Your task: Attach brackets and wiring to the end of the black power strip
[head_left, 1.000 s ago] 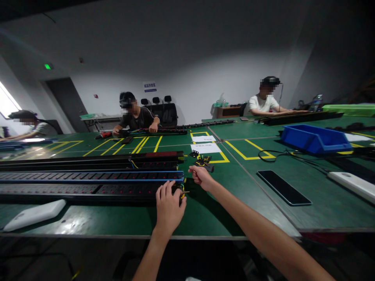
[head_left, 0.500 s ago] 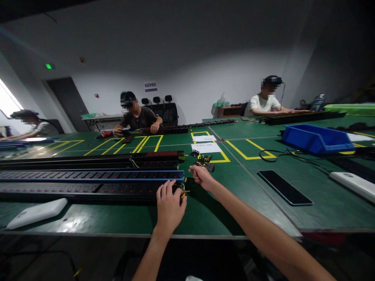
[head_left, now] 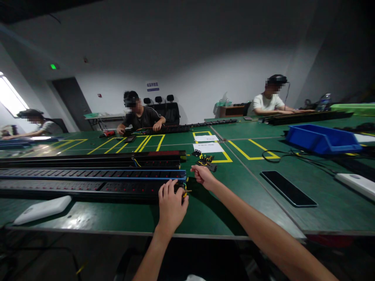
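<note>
My left hand is curled over the right end of the nearest long black strip, its fingers on top and the thumb at the near side. Red dots run along the strip. Coloured wires stick out of its end, beside the thumb. Just right of that end, my right hand is closed in a pinch above the table; whatever it may hold is too small or hidden to make out. Beyond its fingertips lie small black brackets with yellow parts. A blue-edged strip lies alongside the nearest one.
More black strips lie behind. Paper sheets and yellow tape mark the green table. To the right are a phone, a white power bank, cables and a blue bin. Several people sit across the table.
The whole view has shifted slightly, so everything appears a little further right. Both hands keep nearly the same pose and place at the strip's end.
</note>
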`<move>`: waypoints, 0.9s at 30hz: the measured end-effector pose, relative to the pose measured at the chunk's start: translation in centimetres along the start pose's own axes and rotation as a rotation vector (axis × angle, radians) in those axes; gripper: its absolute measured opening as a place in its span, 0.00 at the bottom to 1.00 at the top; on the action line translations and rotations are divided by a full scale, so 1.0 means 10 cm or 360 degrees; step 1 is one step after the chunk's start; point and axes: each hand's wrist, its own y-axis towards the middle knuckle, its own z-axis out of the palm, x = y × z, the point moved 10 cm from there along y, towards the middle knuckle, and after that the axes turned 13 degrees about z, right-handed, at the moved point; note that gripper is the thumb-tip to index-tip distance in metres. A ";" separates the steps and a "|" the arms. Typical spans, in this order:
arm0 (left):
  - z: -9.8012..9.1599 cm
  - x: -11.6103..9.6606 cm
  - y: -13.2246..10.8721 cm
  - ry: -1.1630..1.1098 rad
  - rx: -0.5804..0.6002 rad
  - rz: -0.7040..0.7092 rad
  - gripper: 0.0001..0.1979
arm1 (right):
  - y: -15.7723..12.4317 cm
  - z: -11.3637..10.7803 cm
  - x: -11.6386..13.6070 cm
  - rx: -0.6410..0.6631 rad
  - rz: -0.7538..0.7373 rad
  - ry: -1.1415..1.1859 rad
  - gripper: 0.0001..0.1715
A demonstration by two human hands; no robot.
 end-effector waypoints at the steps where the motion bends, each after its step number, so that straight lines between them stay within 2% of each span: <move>1: 0.00 0.00 0.00 0.0000 0.0002 -0.0002 0.06 | 0.00 0.00 0.00 0.0003 0.0002 -0.0002 0.11; 27: -0.02 -0.01 0.01 -0.0029 -0.0006 -0.0010 0.05 | 0.03 -0.01 -0.01 0.0017 -0.0003 0.0010 0.10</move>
